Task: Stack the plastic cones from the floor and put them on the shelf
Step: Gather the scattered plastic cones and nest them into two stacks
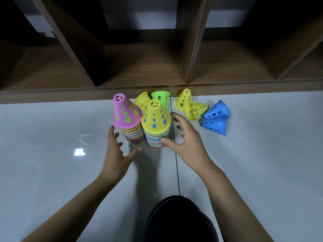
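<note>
- A pink-topped stack (128, 123) and a yellow-topped stack (155, 123) of cones stand upright side by side on the floor (52, 154), just before the shelf (139, 67).
- The left hand (116, 154), fingers spread, holds nothing beside the pink-topped stack.
- The right hand (185, 142) is likewise spread and empty; its thumb seems to touch the yellow-topped stack's base.
- A green cone (160, 98) sits behind; yellow cones (191, 109) and blue cones (216, 110) lie to the right.

Head view — single, wide-angle.
Looks steeply down and forward over the floor (52, 172) — shelf (139, 70) across the top, near.
</note>
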